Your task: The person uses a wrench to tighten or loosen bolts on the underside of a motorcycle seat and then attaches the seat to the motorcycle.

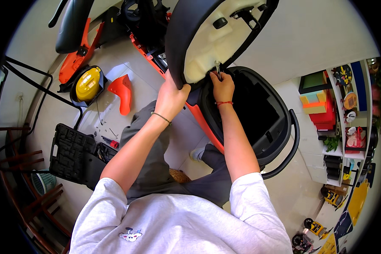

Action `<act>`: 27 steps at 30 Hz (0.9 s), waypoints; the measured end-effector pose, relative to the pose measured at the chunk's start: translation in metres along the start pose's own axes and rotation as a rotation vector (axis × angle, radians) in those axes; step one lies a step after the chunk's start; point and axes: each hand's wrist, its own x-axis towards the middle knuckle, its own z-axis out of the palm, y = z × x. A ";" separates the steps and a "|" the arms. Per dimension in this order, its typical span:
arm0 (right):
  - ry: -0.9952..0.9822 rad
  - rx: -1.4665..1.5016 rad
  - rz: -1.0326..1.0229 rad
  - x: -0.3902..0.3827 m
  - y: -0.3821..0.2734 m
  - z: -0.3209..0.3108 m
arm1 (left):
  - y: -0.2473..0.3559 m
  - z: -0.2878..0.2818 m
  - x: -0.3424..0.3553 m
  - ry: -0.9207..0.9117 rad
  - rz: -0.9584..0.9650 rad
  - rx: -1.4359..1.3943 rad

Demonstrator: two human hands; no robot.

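A scooter seat (194,25) stands tipped up on its hinge, its pale underside facing me. My left hand (171,96) is closed on the seat's lower left edge, its fingers partly hidden behind it. My right hand (222,88) grips a small metal wrench (217,65), whose head sticks up past the fingers against the bottom of the seat, near the hinge. Below my right hand the black storage bucket (258,114) of the scooter lies uncovered. Orange-red body trim (203,125) runs along its side. What the wrench head bears on is too small to make out.
On the floor at left lie orange panels (122,94), a yellow helmet (88,84), an opened black tool case (72,148) and loose small tools. A black grab rail (295,139) curves round the scooter's rear. Shelves (351,127) stand at right.
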 end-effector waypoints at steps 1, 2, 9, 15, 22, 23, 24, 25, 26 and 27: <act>-0.020 0.023 0.024 0.000 0.000 0.001 | 0.000 -0.001 0.000 -0.008 -0.010 0.010; -0.038 0.044 0.050 0.000 0.000 0.002 | 0.000 -0.002 0.001 -0.017 -0.020 0.019; -0.132 -0.062 0.097 0.001 0.004 0.004 | -0.019 -0.003 0.004 -0.037 0.039 0.065; -0.152 -0.064 0.102 0.001 0.004 0.004 | -0.031 0.000 0.005 0.040 0.180 0.089; -0.127 0.281 0.261 -0.001 -0.003 0.002 | -0.040 0.001 0.009 0.010 0.262 0.033; -0.120 0.252 0.233 -0.001 -0.001 0.002 | -0.042 0.002 0.010 0.020 0.281 0.020; -0.114 0.222 0.205 0.000 0.003 0.005 | -0.045 0.003 0.012 0.031 0.299 0.006; -0.110 0.188 0.175 0.001 0.004 0.005 | -0.048 0.004 0.013 0.031 0.329 0.006; -0.067 0.095 0.121 0.002 0.005 0.006 | -0.050 0.005 0.014 0.033 0.358 0.007; -0.076 0.048 0.135 0.004 0.005 0.006 | -0.051 0.005 0.015 0.033 0.374 0.001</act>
